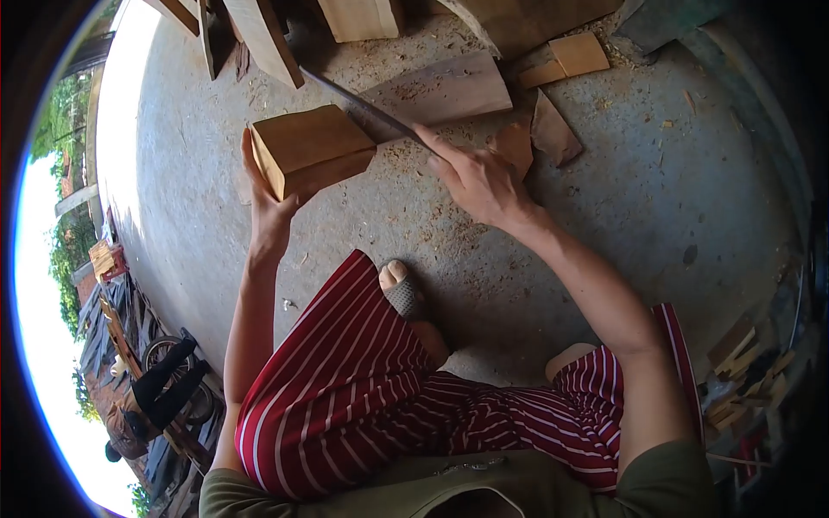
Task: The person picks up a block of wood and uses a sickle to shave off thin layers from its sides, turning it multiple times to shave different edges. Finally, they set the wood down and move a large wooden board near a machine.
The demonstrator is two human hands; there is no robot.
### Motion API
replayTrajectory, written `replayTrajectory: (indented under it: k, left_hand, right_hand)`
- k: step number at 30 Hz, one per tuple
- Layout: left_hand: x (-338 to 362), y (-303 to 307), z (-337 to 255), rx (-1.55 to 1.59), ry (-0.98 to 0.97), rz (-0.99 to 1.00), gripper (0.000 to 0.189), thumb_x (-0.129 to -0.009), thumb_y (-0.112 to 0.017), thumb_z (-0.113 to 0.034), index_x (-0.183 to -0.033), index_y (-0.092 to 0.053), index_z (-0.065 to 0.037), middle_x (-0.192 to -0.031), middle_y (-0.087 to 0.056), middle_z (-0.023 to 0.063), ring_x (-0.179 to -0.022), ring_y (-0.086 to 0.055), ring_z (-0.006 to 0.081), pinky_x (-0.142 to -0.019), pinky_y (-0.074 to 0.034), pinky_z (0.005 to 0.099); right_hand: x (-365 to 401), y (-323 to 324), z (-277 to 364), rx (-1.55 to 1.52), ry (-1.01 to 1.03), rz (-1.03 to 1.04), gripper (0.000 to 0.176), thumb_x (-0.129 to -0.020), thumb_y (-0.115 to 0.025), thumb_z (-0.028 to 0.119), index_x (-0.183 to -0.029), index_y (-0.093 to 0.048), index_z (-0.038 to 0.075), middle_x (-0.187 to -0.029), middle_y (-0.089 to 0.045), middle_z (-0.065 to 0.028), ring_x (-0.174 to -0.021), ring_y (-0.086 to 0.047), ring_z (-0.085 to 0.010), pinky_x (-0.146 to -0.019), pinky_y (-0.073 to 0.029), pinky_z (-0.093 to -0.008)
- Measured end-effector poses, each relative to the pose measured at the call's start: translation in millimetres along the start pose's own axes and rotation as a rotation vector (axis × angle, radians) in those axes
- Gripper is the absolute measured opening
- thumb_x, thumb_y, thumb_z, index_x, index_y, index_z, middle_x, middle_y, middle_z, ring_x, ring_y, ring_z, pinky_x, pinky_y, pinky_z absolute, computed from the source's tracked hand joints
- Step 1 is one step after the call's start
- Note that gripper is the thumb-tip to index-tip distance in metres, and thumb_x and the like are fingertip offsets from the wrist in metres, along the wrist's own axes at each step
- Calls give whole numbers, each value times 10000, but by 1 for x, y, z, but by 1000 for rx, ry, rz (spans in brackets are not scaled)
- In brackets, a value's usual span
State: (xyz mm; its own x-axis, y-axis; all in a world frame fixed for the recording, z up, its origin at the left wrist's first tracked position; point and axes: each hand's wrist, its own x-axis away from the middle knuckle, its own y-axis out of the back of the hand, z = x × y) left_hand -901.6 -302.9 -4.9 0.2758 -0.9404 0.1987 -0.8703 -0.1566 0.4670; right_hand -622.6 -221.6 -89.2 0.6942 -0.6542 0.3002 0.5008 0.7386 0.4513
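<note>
My left hand (272, 203) grips a squared wooden block (315, 142) from its left end and underside, holding it up above the floor with the top face tilted toward me. In my right hand (479, 177) is a long, narrow dark blade (371, 110), the index finger stretched along it. The blade points up and to the left, and its middle passes just beyond the block's upper right corner in this view. The handle is hidden inside my fist.
Behind the block a wide board (440, 91) lies on the concrete floor (622, 250), among shavings and wood offcuts (579, 53). Boards stand at the top edge. Scrap wood (743, 363) is piled at the right. Outside, a person (142, 410) is near a wheel.
</note>
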Motion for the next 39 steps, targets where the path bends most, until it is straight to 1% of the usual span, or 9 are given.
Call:
replayTrajectory:
  k: [3, 8, 11, 14, 16, 18, 24, 26, 39]
  left_hand:
    - [10, 2, 4, 401, 164, -3, 1264, -714, -869, -325, -1561, 66, -244, -1512, -256, 159, -1381, -349, 351, -1119, -370, 523]
    - [11, 22, 44, 622, 207, 21, 1163, -796, -804, -266, -1556, 76, -288, -1510, -265, 171, -1362, -389, 355, -1116, -383, 523]
    - [17, 30, 41, 645, 192, 146, 1063, -838, -766, -288, -1564, 9, -248, -1483, -317, 186, -1353, -407, 357, -1114, -393, 510]
    - [20, 29, 28, 1055, 400, 108, 875, -877, -724, -319, -1539, -183, -133, -1415, -420, 187, -1312, -459, 330, -1090, -427, 465]
    - [15, 23, 36, 702, 638, -70, 665, -895, -707, -292, -1416, -376, -45, -1338, -515, 151, -1247, -521, 276, -1047, -466, 433]
    - [16, 23, 44, 742, 664, -96, 566, -902, -693, -260, -1357, -439, -42, -1298, -549, 143, -1204, -551, 245, -1017, -486, 410]
    - [8, 20, 11, 471, 177, -53, 675, -822, -762, -247, -1360, -436, -1, -1277, -561, 149, -1185, -556, 238, -1022, -454, 369]
    - [-1, 26, -2, 54, 10, -12, 775, -764, -803, -286, -1369, -422, 14, -1258, -577, 151, -1185, -547, 239, -1025, -432, 367]
    - [-31, 35, -14, -458, -156, 84, 859, -669, -846, -313, -1356, -463, 31, -1160, -647, 161, -1051, -622, 222, -947, -482, 356]
  right_hand:
    - [5, -4, -19, 245, 218, -418, 604, -942, -594, 192, -1496, -385, 310, -746, -628, -191, -565, -664, -319, -470, -529, -413]
    - [8, -6, -32, 531, 150, -387, 690, -891, -599, 115, -1485, -377, 387, -897, -629, -203, -570, -671, -309, -492, -562, -415]
    - [5, -12, -33, 603, 144, -396, 727, -865, -595, 83, -1482, -376, 399, -933, -624, -204, -581, -675, -316, -505, -573, -422]
    - [6, -15, -35, 600, 133, -398, 739, -858, -589, 72, -1484, -371, 399, -943, -625, -203, -591, -679, -329, -510, -575, -429]
    - [4, -15, -34, 580, 133, -403, 741, -858, -588, 74, -1485, -368, 401, -941, -626, -202, -597, -681, -336, -512, -576, -432]
    - [3, -14, -33, 554, 122, -381, 732, -865, -587, 86, -1487, -363, 400, -981, -638, -216, -606, -683, -343, -520, -578, -437]
    - [5, -13, -30, 531, 121, -361, 699, -892, -580, 126, -1497, -342, 382, -1134, -604, -263, -708, -697, -376, -565, -590, -452]
    - [5, -13, -28, 544, 129, -376, 695, -895, -578, 131, -1499, -338, 376, -1159, -591, -267, -752, -695, -385, -581, -593, -458]
    - [6, -16, -31, 599, 166, -458, 701, -901, -604, 153, -1512, -319, 341, -1122, -557, -210, -815, -674, -377, -589, -579, -456]
